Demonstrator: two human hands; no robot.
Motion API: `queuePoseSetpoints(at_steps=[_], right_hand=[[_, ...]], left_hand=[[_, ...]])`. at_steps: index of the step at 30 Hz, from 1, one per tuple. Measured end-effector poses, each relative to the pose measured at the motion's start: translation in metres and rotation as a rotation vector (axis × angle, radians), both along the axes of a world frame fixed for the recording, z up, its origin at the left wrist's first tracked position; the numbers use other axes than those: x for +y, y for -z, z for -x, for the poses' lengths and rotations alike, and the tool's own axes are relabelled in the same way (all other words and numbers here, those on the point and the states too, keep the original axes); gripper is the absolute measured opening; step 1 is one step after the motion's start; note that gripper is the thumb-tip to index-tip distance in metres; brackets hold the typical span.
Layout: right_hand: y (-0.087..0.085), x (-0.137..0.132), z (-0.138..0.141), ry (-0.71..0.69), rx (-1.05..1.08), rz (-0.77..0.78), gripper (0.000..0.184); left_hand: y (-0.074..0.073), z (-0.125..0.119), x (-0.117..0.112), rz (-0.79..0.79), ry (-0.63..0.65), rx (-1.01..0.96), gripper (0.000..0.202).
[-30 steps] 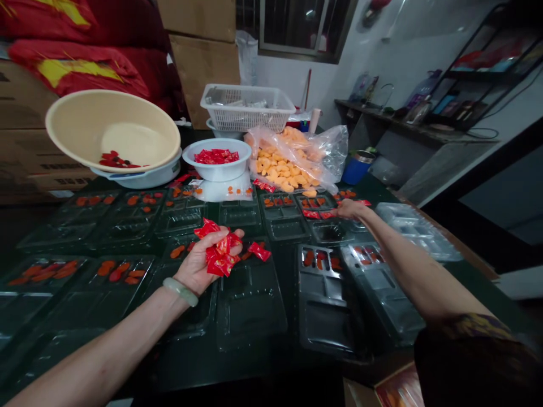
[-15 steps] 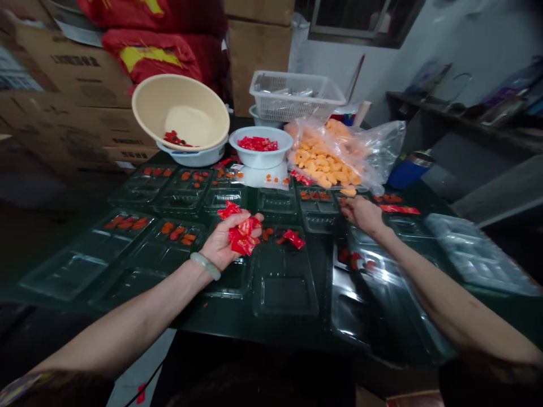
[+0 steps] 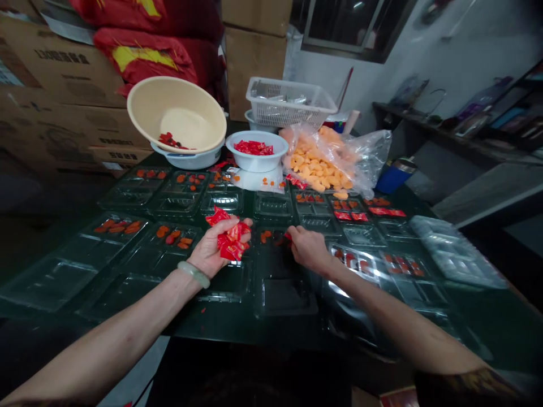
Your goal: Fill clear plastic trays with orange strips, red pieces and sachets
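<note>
My left hand is palm up over the table's middle, fingers curled round a bunch of red wrapped packets; a pale green bangle is on that wrist. My right hand is close beside it, knuckles up, fingers pinched on a red packet at the edge of a clear plastic compartment tray. Many such trays cover the dark table, several holding orange and red pieces.
A white bowl of red packets stands at the back centre. Left of it is a tilted cream basin. A clear bag of orange snacks, a white basket, a blue cup and stacked cardboard boxes surround the table.
My right hand has drawn back from the far right trays to the middle, beside my left hand, and closed on the loose red packet. The left hand kept its bunch, barely moving.
</note>
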State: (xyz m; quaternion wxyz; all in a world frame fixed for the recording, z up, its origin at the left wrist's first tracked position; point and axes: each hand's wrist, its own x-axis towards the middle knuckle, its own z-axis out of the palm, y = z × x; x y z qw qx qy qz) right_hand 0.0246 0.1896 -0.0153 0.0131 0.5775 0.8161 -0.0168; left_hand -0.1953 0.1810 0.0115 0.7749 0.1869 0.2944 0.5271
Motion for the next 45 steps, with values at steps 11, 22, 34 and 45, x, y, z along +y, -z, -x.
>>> queuePoseSetpoints(at_steps=[11,22,34,45], right_hand=[[-0.018,0.122,-0.069,0.289,0.495,0.190,0.016],[-0.021,0.104,-0.029,0.299,0.480,-0.002,0.014],[-0.064,0.018,0.021,-0.256,0.744,0.156,0.013],[-0.070,0.045,-0.005,-0.043,0.758,0.368,0.017]], left_hand=[[0.003,-0.013,0.008,0.047,0.032,-0.020,0.008],[0.010,-0.033,0.015,0.107,0.085,-0.023,0.017],[0.009,-0.068,0.001,0.019,0.232,0.186,0.020],[0.010,-0.076,0.015,0.124,0.351,0.301,0.020]])
